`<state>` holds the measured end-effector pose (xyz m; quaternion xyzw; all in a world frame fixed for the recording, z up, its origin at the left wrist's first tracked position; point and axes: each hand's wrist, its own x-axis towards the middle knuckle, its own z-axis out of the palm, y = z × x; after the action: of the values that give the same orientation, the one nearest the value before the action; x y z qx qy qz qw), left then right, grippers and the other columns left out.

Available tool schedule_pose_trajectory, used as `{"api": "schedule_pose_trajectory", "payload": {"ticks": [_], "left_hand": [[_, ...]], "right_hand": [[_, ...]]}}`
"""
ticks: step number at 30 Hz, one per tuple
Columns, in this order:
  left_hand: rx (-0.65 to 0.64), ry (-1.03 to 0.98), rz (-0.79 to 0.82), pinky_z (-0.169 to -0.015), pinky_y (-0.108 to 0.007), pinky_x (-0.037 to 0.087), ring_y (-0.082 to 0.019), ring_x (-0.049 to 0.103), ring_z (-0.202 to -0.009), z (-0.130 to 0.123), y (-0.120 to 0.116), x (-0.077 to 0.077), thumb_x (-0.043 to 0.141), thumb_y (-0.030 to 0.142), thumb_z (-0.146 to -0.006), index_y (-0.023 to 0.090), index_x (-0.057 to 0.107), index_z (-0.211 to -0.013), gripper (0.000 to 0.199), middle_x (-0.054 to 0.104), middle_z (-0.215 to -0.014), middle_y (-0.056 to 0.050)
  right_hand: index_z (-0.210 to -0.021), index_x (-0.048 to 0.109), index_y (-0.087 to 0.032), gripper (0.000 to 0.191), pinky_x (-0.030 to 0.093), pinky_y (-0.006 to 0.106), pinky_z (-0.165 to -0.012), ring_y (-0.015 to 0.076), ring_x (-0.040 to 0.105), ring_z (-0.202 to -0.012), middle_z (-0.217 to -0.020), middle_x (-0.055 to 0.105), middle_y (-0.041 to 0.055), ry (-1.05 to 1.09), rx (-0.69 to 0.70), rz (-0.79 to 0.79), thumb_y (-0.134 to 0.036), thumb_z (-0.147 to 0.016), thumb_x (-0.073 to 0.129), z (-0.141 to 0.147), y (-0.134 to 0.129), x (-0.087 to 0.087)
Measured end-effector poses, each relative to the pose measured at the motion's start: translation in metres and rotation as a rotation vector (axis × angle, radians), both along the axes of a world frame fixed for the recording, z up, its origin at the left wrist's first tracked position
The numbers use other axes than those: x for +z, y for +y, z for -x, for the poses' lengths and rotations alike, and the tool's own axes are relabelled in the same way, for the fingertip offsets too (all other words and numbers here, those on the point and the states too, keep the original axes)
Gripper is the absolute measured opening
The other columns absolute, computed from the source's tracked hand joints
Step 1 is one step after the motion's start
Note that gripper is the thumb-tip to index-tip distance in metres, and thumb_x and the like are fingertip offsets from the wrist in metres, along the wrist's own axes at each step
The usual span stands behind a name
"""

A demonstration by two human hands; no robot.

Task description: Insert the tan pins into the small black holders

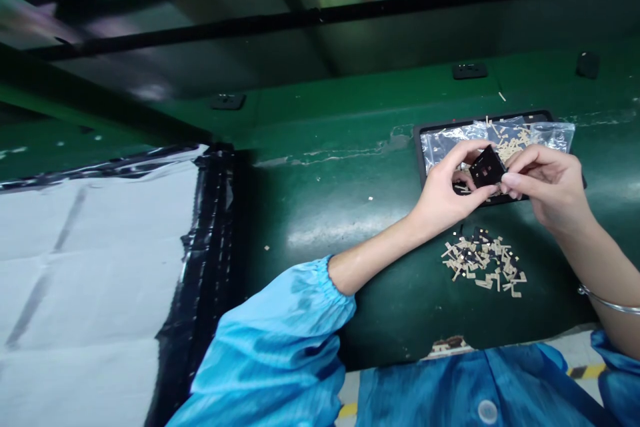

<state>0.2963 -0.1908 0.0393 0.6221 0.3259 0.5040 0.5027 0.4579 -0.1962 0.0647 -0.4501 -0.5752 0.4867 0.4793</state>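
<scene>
Between thumb and fingers, my left hand (447, 183) grips a small black square plastic part (487, 168) by its edges, tilted above the tray. My right hand (547, 183) has its thumb and fingertips pinched at the part's right edge; whether a tiny piece sits between them is hidden. Under both hands lies a black tray (419, 147) with clear plastic bags (555, 135) and many small beige strips (515, 141). Closer to my body, a loose pile of beige and dark small pieces (483, 259) rests on the green tabletop (320, 213).
Black parts lie toward the back: one flat piece (469, 71), another at right (587, 65) and one at left (229, 101). A white-covered surface with a black taped edge (200, 267) stands at the left. A dark rail (320, 13) crosses the back.
</scene>
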Motion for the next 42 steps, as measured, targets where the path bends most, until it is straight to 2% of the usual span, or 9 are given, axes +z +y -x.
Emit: {"api": "schedule_pose_trajectory", "payload": {"ticks": [7,11,16,21,28,35,38,40,42], "left_hand": [[0.053,0.085,-0.057,-0.065,-0.022,0.049,-0.020,0.054,-0.105,0.001,0.001,-0.001,0.064,0.016,-0.072,0.021,0.056,-0.110,0.039,0.057,-0.118,-0.007],[0.068,0.132,-0.101,-0.069,-0.024,0.049,-0.019,0.055,-0.104,0.001,0.001,-0.001,0.061,0.013,-0.072,0.020,0.056,-0.110,0.039,0.059,-0.115,-0.007],[0.057,0.173,-0.127,-0.070,-0.025,0.048,-0.018,0.056,-0.100,0.002,0.000,0.002,0.059,0.009,-0.071,0.019,0.057,-0.108,0.039,0.061,-0.111,-0.007],[0.067,0.155,-0.092,-0.070,-0.024,0.047,-0.019,0.056,-0.102,0.002,0.001,0.002,0.061,0.011,-0.069,0.019,0.056,-0.109,0.041,0.060,-0.114,-0.007],[0.031,0.072,-0.019,-0.066,-0.023,0.048,-0.018,0.056,-0.098,0.001,0.004,0.000,0.065,0.020,-0.072,0.019,0.054,-0.111,0.041,0.058,-0.117,-0.008],[0.001,0.005,-0.045,-0.064,-0.023,0.049,-0.018,0.059,-0.095,0.005,0.012,-0.003,0.059,0.037,-0.082,0.021,0.051,-0.120,0.042,0.060,-0.114,-0.008],[0.101,0.020,-0.047,-0.061,-0.025,0.049,-0.015,0.061,-0.084,0.019,0.033,-0.006,0.044,0.047,-0.091,0.021,0.055,-0.114,0.037,0.063,-0.101,-0.007],[0.284,0.034,-0.043,-0.057,-0.024,0.047,-0.014,0.060,-0.076,0.033,0.057,-0.012,0.040,0.052,-0.091,0.019,0.059,-0.100,0.039,0.062,-0.093,-0.006],[0.483,0.054,-0.039,-0.055,-0.023,0.046,-0.012,0.058,-0.068,0.049,0.086,-0.021,0.046,0.053,-0.088,0.018,0.059,-0.083,0.038,0.059,-0.081,-0.004]], "right_hand": [[-0.062,0.062,-0.023,0.025,0.040,0.024,-0.041,0.0090,0.050,-0.046,-0.057,0.058,-0.0027,0.027,0.059,0.114,-0.041,-0.064,0.078,-0.001,0.003,-0.001],[-0.062,0.061,-0.021,0.025,0.037,0.023,-0.039,0.0092,0.051,-0.046,-0.056,0.058,-0.0027,0.063,0.130,0.216,-0.040,-0.064,0.077,-0.003,0.006,-0.001],[-0.060,0.059,-0.020,0.024,0.034,0.023,-0.039,0.0087,0.050,-0.044,-0.054,0.056,-0.0024,0.086,0.134,0.266,-0.038,-0.068,0.073,-0.002,0.007,0.001],[-0.065,0.061,-0.022,0.025,0.037,0.023,-0.041,0.0084,0.049,-0.044,-0.056,0.057,-0.0027,0.028,0.039,0.151,-0.044,-0.072,0.069,-0.002,0.005,0.001],[-0.069,0.062,-0.023,0.020,0.045,0.025,-0.051,0.0106,0.053,-0.053,-0.063,0.060,-0.0031,-0.269,-0.088,-0.110,-0.032,-0.064,0.080,0.003,0.000,0.001],[-0.071,0.062,-0.022,0.009,0.041,0.025,-0.049,0.0104,0.051,-0.050,-0.062,0.061,-0.0026,-0.531,-0.106,-0.359,-0.027,-0.078,0.067,0.005,-0.004,0.004],[-0.074,0.063,-0.021,0.007,0.040,0.025,-0.050,0.0095,0.050,-0.050,-0.062,0.062,-0.0025,-0.673,0.080,-0.482,-0.021,-0.081,0.061,0.005,-0.007,0.006],[-0.075,0.063,-0.021,0.012,0.040,0.025,-0.054,0.0111,0.056,-0.058,-0.066,0.065,-0.0013,-0.818,0.294,-0.555,-0.018,-0.084,0.056,0.007,-0.011,0.006],[-0.075,0.064,-0.020,0.016,0.038,0.026,-0.055,0.0137,0.061,-0.065,-0.070,0.067,-0.0001,-0.967,0.463,-0.604,-0.015,-0.084,0.052,0.009,-0.016,0.004]]}}
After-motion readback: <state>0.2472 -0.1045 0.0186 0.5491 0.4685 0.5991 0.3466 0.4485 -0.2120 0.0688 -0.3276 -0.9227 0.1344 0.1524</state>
